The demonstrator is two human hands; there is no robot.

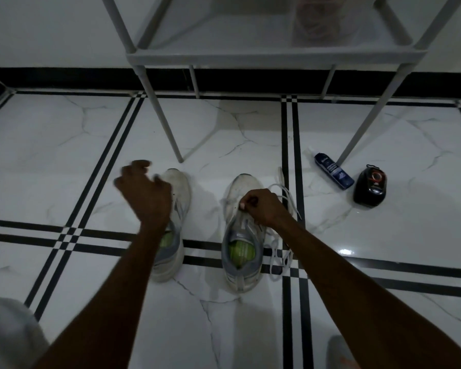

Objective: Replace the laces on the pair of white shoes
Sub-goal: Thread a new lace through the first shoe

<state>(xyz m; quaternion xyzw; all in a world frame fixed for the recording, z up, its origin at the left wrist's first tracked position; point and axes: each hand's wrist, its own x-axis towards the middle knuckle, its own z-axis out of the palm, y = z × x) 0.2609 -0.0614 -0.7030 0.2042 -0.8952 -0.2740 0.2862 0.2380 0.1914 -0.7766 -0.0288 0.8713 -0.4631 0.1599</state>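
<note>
Two white shoes with grey collars and green insoles stand side by side on the tiled floor, toes pointing away. My left hand (144, 190) hovers, blurred, over the front of the left shoe (177, 182) with curled fingers; I cannot tell whether it holds anything. Over the lacing of the right shoe (240, 265), my right hand (261, 206) pinches a white lace between thumb and fingertips. Loose loops of white lace (280, 251) trail on the floor to the right of that shoe.
A white metal rack (168, 129) stands just behind the shoes, its legs on the floor. A blue bottle (333, 171) lies next to a black shoe-polish container (370, 186) at the right. My knee in light cloth (6, 334) is at bottom left.
</note>
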